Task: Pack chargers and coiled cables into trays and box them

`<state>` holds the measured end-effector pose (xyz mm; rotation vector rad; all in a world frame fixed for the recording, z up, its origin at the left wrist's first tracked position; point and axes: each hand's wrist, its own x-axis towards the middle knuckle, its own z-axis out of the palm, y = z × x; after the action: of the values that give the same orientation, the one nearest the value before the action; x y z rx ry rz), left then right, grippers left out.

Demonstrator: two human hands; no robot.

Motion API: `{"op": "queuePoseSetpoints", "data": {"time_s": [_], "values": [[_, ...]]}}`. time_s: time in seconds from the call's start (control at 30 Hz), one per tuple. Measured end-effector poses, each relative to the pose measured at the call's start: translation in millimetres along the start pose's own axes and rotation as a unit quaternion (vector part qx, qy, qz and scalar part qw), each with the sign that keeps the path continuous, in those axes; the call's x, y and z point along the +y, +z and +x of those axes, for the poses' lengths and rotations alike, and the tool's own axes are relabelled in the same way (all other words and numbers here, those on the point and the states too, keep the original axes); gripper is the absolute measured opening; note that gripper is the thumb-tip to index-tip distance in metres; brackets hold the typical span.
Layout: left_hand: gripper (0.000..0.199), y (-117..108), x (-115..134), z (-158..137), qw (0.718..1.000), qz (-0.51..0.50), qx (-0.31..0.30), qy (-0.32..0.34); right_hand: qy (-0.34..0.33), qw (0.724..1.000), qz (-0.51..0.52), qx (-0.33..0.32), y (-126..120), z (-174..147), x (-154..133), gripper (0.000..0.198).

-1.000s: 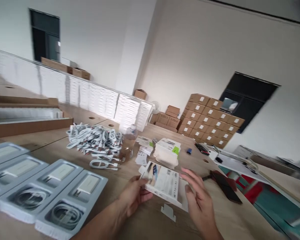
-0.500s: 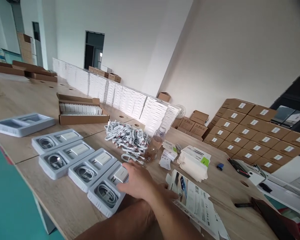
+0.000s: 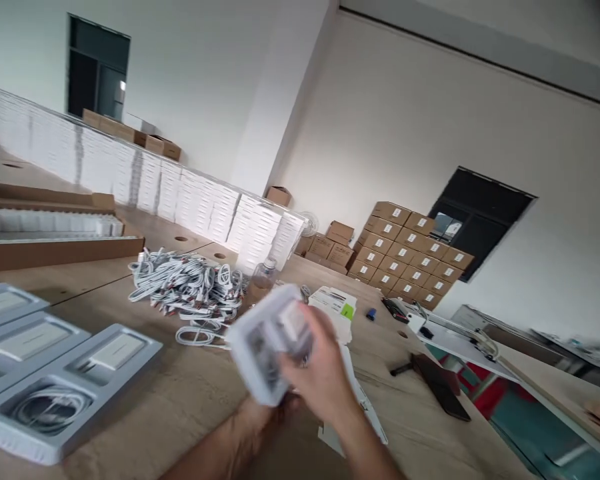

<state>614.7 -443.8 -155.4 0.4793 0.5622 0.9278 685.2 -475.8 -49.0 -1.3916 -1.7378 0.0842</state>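
Observation:
My right hand (image 3: 320, 357) grips a white plastic tray (image 3: 257, 353) that is tilted up off the table. A white charger (image 3: 293, 321) sits in one compartment, and a coiled cable, blurred, shows in the other. My left hand (image 3: 273, 408) is low behind the tray, its fingers mostly hidden and smeared. To the right of my hands, the white printed box (image 3: 365, 393) is partly covered by my right forearm. More trays (image 3: 130, 363) lie at the left, and the nearest holds a charger (image 3: 117, 351) and a coiled cable (image 3: 50, 408).
A heap of white cables (image 3: 190, 283) lies mid-table beside a clear bottle (image 3: 263, 277). An open cardboard box (image 3: 60, 250) of white pieces stands left. Flat white boxes (image 3: 330, 303), a blue object (image 3: 371, 313) and a dark flat object (image 3: 440, 387) lie right. White stacks (image 3: 205, 207) line the back.
My right hand has lifted the nearest tray off the table and brought it over to my left hand. The view has swung to the right.

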Motion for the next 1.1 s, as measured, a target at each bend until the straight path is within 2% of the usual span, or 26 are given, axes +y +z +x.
{"op": "queuePoseSetpoints", "data": {"time_s": [0.07,0.13,0.2,0.3,0.43,0.57,0.7,0.77,0.83,0.9,1.0,1.1], "values": [[0.021,-1,4,-1,1.0,0.016,0.01,-0.002,0.089,0.99,-0.014,0.108,-45,-10,49,0.072],[0.023,0,9,-5,1.0,0.022,0.018,0.002,0.151,0.967,-0.033,0.201,-82,-25,101,0.073],[0.029,3,11,-9,1.0,0.025,0.014,0.002,0.215,0.944,-0.057,0.245,-105,-43,144,0.074],[0.031,9,10,-13,0.999,0.034,-0.005,-0.01,0.234,0.934,-0.073,0.262,-116,-67,178,0.07],[0.034,13,3,-15,0.998,0.05,-0.018,-0.015,0.206,0.941,-0.105,0.248,-111,-75,179,0.064],[0.047,17,-2,-18,0.996,0.073,-0.048,-0.023,0.239,0.937,-0.114,0.228,-106,-73,164,0.065],[0.07,19,-4,-19,0.994,0.077,-0.066,-0.035,0.195,0.967,0.008,0.163,-95,-76,143,0.061],[0.076,17,-5,-17,0.997,0.062,-0.052,-0.013,0.165,0.977,0.071,0.117,-86,-79,130,0.056],[0.079,16,-5,-15,0.998,0.043,-0.036,0.021,0.164,0.974,0.099,0.12,-75,-81,120,0.06],[0.081,17,-5,-16,0.998,0.032,-0.031,0.046,0.194,0.956,0.162,0.145,-62,-82,114,0.076],[0.082,22,-3,-22,0.996,0.03,-0.07,0.038,0.234,0.895,0.358,0.127,-49,-80,113,0.097],[0.075,24,6,-30,0.987,0.036,-0.153,-0.018,0.244,0.843,0.464,0.123,-51,-77,118,0.094]]}}
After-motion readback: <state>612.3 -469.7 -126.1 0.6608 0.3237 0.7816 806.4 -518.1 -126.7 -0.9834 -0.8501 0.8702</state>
